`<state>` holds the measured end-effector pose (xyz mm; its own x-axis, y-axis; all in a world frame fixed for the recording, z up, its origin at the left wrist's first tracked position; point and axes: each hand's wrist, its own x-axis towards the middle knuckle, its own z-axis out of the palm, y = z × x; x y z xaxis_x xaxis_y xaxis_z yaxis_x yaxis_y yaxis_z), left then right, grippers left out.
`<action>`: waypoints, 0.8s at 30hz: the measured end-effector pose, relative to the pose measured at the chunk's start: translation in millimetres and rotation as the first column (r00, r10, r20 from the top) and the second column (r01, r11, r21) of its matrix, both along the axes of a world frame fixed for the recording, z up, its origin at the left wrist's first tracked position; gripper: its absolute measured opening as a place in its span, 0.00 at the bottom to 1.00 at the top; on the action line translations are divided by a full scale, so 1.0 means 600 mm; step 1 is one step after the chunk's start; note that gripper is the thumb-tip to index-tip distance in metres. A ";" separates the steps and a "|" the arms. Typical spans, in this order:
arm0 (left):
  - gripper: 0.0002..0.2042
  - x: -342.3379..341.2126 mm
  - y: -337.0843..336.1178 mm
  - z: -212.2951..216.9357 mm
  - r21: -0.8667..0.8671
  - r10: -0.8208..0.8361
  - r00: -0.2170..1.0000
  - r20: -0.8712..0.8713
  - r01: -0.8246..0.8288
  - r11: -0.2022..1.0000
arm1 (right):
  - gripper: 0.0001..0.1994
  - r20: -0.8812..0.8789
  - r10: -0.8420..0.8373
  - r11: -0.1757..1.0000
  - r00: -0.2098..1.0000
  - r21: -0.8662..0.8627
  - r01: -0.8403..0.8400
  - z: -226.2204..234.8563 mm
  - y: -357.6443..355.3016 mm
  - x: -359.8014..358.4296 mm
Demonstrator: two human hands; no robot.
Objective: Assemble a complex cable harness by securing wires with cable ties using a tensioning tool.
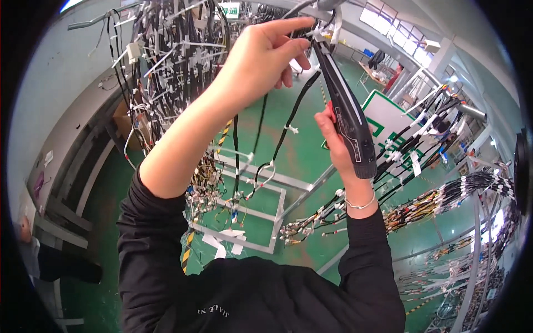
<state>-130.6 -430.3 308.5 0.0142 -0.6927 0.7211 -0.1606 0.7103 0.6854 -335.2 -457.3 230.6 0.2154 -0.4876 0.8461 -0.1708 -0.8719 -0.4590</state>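
Note:
My right hand [332, 133] grips a black handheld cable tie gun [347, 105] with a red trigger. The long body slants up and away, and its narrow nose meets a white tie [318, 36] on dark wiring beneath a grey pipe. Beside that nose is my left hand [269, 53], its index finger stretched toward the wiring. The thumb is apart from it and the other fingers curl loosely; whether the fingertips touch the wiring is hard to see. A black taped wire harness [298, 105] with white ties hangs below the two hands.
Dense black wire harnesses [183, 72] hang at the left. More bundles [444, 202] lie across metal rails at the right. A grey metal frame [261, 172] stands low ahead on the green floor. A green-and-white sign [383, 111] is behind the gun. Another person's arm [55, 261] shows at lower left.

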 end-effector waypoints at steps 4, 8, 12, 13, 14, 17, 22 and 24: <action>0.14 -0.004 0.007 0.020 -0.060 0.120 0.992 0.049 -0.117 0.991 | 0.17 -0.084 0.163 0.985 0.983 -0.049 -0.167 0.022 -0.015 -0.009; 0.14 -0.022 0.022 0.017 -0.055 0.072 0.997 -0.018 -0.073 0.996 | 0.13 -0.043 0.118 0.990 0.992 -0.073 -0.121 0.008 -0.001 -0.017; 0.18 -0.007 0.020 0.010 0.112 -0.104 0.995 0.014 0.101 0.988 | 0.11 -0.033 0.011 0.991 0.999 -0.134 -0.016 -0.016 -0.007 -0.026; 0.20 0.005 0.021 0.005 0.199 -0.318 0.945 -0.078 0.327 0.924 | 0.11 -0.082 -0.091 0.985 0.992 -0.154 0.078 -0.027 -0.003 -0.037; 0.21 0.018 0.020 0.001 0.306 -0.454 0.874 -0.173 0.486 0.819 | 0.11 -0.135 -0.191 0.970 0.972 -0.175 0.166 -0.038 0.004 -0.047; 0.22 0.073 0.008 -0.099 0.430 -0.661 0.674 -0.329 0.730 0.531 | 0.20 -0.267 -0.261 0.913 0.928 -0.379 0.148 -0.092 0.046 -0.078; 0.19 0.063 0.037 -0.278 0.510 -0.645 0.622 -0.444 0.767 0.389 | 0.23 -0.455 -0.159 0.985 0.876 -0.129 0.112 -0.214 0.100 -0.128; 0.21 0.053 0.058 -0.327 0.376 -0.621 0.580 -0.527 0.815 0.441 | 0.21 -0.402 -0.110 0.993 0.909 -0.075 0.087 -0.222 0.129 -0.122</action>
<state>-98.7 -395.3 112.6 -0.5572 -0.7813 0.2813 0.4845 -0.0307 0.8743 -408.3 -380.1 97.2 0.4980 -0.4801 0.7221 -0.4179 -0.8625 -0.2853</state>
